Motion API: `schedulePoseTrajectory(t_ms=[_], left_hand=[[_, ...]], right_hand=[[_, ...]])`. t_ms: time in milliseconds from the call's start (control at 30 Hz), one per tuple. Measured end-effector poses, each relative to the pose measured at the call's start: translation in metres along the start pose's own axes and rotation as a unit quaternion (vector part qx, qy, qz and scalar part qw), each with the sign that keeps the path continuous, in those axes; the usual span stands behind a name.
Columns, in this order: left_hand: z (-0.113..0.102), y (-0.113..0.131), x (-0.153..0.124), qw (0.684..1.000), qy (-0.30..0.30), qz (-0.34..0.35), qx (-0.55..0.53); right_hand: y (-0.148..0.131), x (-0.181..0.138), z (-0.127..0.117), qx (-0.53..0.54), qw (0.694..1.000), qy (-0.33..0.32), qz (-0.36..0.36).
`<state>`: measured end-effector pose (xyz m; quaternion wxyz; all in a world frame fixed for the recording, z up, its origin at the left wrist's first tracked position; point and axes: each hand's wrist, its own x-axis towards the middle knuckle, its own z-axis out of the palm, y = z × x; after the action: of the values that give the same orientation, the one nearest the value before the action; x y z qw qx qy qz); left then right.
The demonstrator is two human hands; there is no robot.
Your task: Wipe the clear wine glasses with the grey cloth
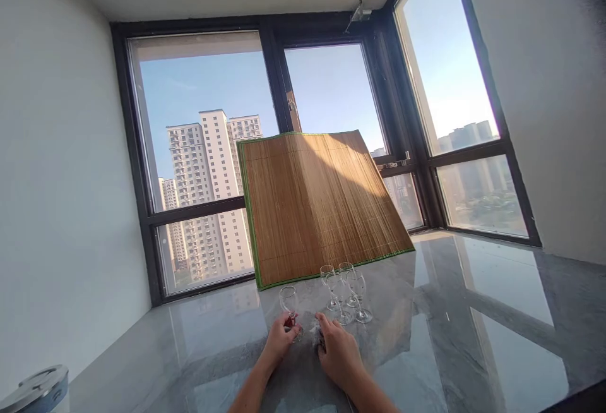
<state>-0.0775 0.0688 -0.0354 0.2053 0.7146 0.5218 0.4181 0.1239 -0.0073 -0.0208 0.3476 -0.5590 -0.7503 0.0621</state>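
A clear wine glass stands on the grey marble-look surface, leaning a little in view. My left hand is closed at its stem and foot, with a small red thing at the fingertips whose kind I cannot make out. Just to the right, my right hand has curled fingers over a small crumpled, see-through whitish piece, perhaps plastic. Several more stemmed glasses are grouped upright beyond my right hand. The palms of both hands are hidden.
A bamboo mat with green edging is propped against the dark-framed windows behind the glasses. At the lower left corner is a container with a pale lid. The glossy countertop reflects window light; white walls flank it.
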Motion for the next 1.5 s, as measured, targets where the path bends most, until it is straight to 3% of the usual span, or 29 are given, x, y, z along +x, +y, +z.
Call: schedulePoseTrajectory(t_ms=[167, 267, 500, 633, 767, 900, 1033, 1133, 1300, 1367, 1500], left_hand=[[0.002, 0.011, -0.010, 0.999, 0.013, 0.007, 0.036], [0.000, 0.023, -0.017, 0.992, 0.028, 0.033, 0.122], [-0.007, 0.047, -0.027, 0.945, 0.069, 0.112, 0.301], [-0.004, 0.049, -0.026, 0.936, 0.060, 0.144, 0.315], [-0.003, 0.047, -0.027, 0.943, 0.062, 0.121, 0.303], [-0.005, 0.045, -0.027, 0.937, 0.082, 0.089, 0.328], [-0.008, 0.044, -0.026, 0.927, 0.095, 0.123, 0.342], [-0.011, 0.044, -0.024, 0.922, 0.096, 0.161, 0.338], [-0.010, 0.046, -0.023, 0.942, 0.067, 0.158, 0.287], [-0.008, 0.045, -0.022, 0.961, 0.062, 0.127, 0.238], [-0.006, 0.038, -0.019, 0.981, 0.086, 0.048, 0.164]], right_hand=[[0.003, 0.000, 0.001, 0.094, 0.995, -0.006, -0.021], [0.001, 0.002, 0.001, 0.141, 0.988, 0.026, -0.059], [-0.010, 0.000, 0.001, 0.108, 0.970, 0.096, -0.194], [0.001, 0.005, 0.004, 0.128, 0.972, 0.165, -0.108], [0.013, 0.011, 0.003, 0.168, 0.966, 0.198, -0.020], [0.013, 0.010, 0.002, 0.187, 0.973, 0.138, 0.000], [0.010, 0.009, 0.010, 0.233, 0.970, 0.060, -0.022], [0.010, 0.014, 0.016, 0.333, 0.942, 0.035, -0.008], [0.007, 0.021, 0.014, 0.546, 0.833, 0.012, 0.085], [0.007, 0.021, 0.009, 0.537, 0.838, 0.051, 0.087], [0.010, 0.019, 0.002, 0.412, 0.884, 0.211, 0.068]])
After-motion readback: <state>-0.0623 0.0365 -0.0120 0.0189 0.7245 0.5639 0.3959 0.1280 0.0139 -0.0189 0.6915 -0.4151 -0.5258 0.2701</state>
